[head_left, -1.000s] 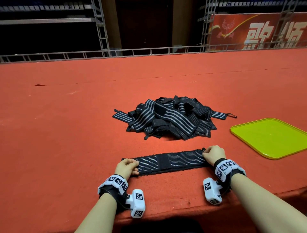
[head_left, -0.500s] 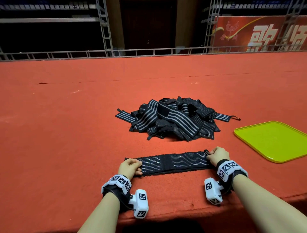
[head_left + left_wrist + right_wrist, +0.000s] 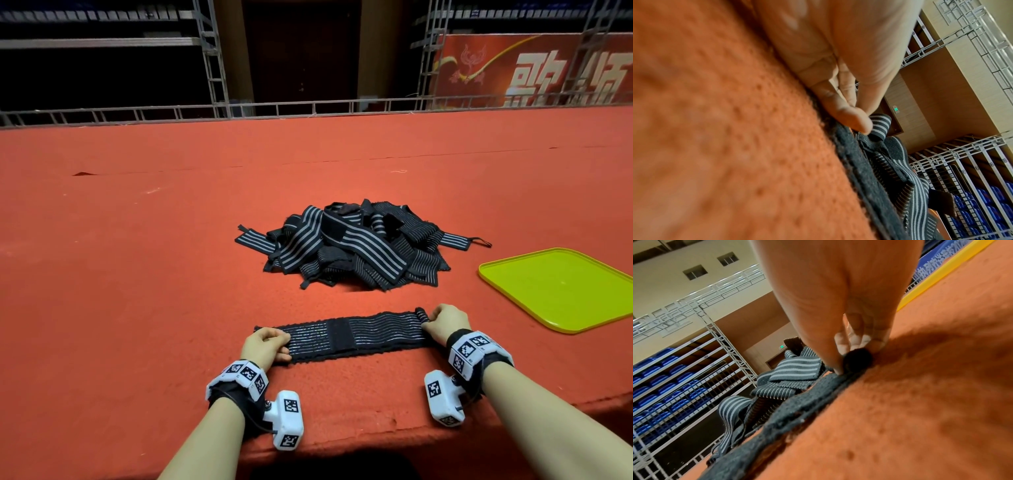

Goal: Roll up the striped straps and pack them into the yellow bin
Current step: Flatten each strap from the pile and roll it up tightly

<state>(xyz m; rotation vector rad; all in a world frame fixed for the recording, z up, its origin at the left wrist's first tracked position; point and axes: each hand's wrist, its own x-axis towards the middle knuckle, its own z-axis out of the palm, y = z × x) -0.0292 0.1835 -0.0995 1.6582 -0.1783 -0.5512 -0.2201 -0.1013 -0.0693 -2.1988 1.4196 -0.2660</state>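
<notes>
One black striped strap lies flat across the red carpet near the front edge. My left hand holds its left end down with curled fingers. My right hand pinches the right end, which is curled into a small tight roll. Behind the strap sits a loose pile of striped straps. The shallow yellow bin lies to the right with nothing in it.
The red carpeted platform stretches far back to a metal railing. Its front edge drops off just below my wrists. Bare carpet lies between the flat strap and the bin.
The strap's right end has curled up into a small roll under my right fingers. Both hands stay at the strap's ends.
</notes>
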